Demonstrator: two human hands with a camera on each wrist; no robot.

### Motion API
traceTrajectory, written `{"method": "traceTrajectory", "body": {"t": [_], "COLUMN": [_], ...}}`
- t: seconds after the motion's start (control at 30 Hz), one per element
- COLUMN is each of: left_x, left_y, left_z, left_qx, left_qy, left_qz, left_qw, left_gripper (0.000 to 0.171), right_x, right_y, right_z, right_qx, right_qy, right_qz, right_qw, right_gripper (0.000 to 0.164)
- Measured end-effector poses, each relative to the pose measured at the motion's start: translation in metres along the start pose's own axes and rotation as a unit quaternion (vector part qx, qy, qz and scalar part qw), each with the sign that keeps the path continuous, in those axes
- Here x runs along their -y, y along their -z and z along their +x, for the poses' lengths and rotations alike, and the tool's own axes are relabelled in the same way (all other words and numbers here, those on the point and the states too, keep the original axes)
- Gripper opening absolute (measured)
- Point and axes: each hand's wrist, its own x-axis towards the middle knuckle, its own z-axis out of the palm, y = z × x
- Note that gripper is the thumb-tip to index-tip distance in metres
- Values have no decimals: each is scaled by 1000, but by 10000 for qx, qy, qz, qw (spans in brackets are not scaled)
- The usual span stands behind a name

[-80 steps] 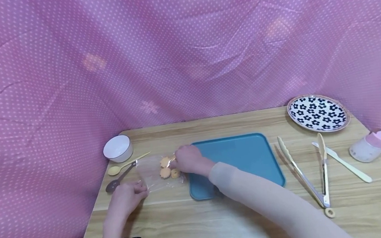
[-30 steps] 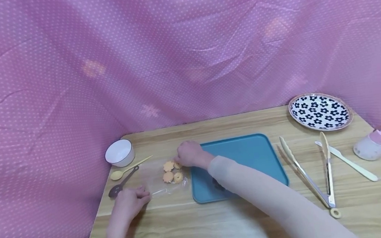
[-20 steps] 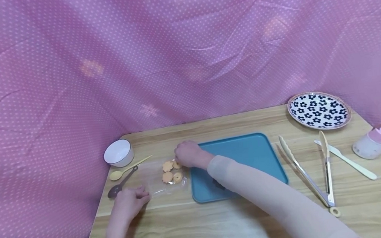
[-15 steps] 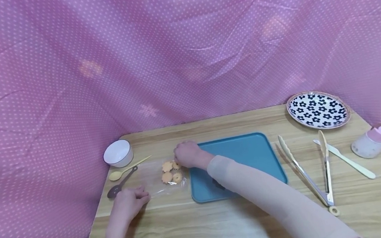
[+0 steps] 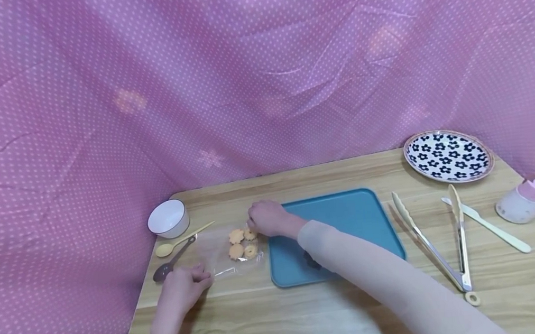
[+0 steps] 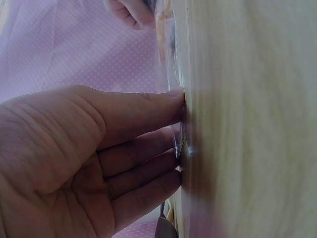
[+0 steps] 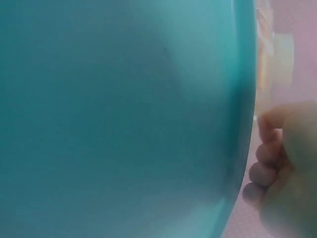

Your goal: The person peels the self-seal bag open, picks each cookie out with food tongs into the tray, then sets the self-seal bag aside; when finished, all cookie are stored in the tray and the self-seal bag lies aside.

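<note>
We see the right hand (image 5: 267, 219) at the two o'clock corner of the clear bag (image 5: 214, 246). Nearly three seconds ago its fingers reached in over the cookies (image 5: 235, 237) and we could make out only three; now the hand has drawn off them and four show, grouped two by two in the three o'clock half of the bag. Over the last second we notice hardly any movement. For the work in hand, we judge this means the bag is steadied at two opposite corners, its cookies settled inside as far as the glints on the film let us tell.

In the right wrist view, though blurred, we see thumb and forefinger pinching the bag's edge just beside the tray (image 5: 343, 218), the other fingers curled in. The left hand (image 5: 185, 288) stays at eight o'clock, and its wrist view shows us thumb and fingers nipping the film against the table (image 5: 261, 316).

The bag lies flat on the table, with the tray just beside it at three o'clock, where our right sleeve partly hides a small dark shape. At nine we have the yellow spoon (image 5: 164, 250) and dark spoon (image 5: 163, 272), at ten the bowl (image 5: 168, 218). Beyond the tray, the tongs (image 5: 429, 247) lie towards four o'clock and the plate (image 5: 449, 156) towards two.
</note>
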Motion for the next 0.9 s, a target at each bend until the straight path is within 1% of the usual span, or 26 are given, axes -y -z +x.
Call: {"method": "traceTrajectory", "body": {"t": [0.13,0.3,0.37,0.43,0.57,0.7,0.8,0.9], "left_x": [0,0,1,0,1,1,0,-1], "left_y": [-1,-2,-2,-2,-1,-1,-1,0], "left_z": [-3,-4,-3,-3,-1,0,0,0], "left_qx": [-85,-108,-105,-114,-136,-83,-30,-5], "left_qy": [-21,-12,-7,-18,-59,-9,47,61], "left_qz": [5,-23,-29,-26,9,-21,-52,-54], "left_qw": [10000,9999,9999,9999,9999,10000,10000,10000], "left_gripper": [18,17,16,16,16,17,17,18], "right_x": [-12,-33,-40,-45,-46,-38,-30,-22], "right_y": [0,0,0,-1,2,9,14,18], "right_z": [-6,-16,-20,-21,-22,-22,-22,-22], "right_qx": [-224,-418,-428,-424,-444,-456,-481,-498], "right_qy": [193,304,294,294,316,232,228,387], "right_qz": [512,1217,1409,1483,1323,1084,840,650], "right_qw": [9983,9912,9887,9876,9897,9928,9950,9959], "right_gripper": [28,22,22,22,23,29,48,66]}}
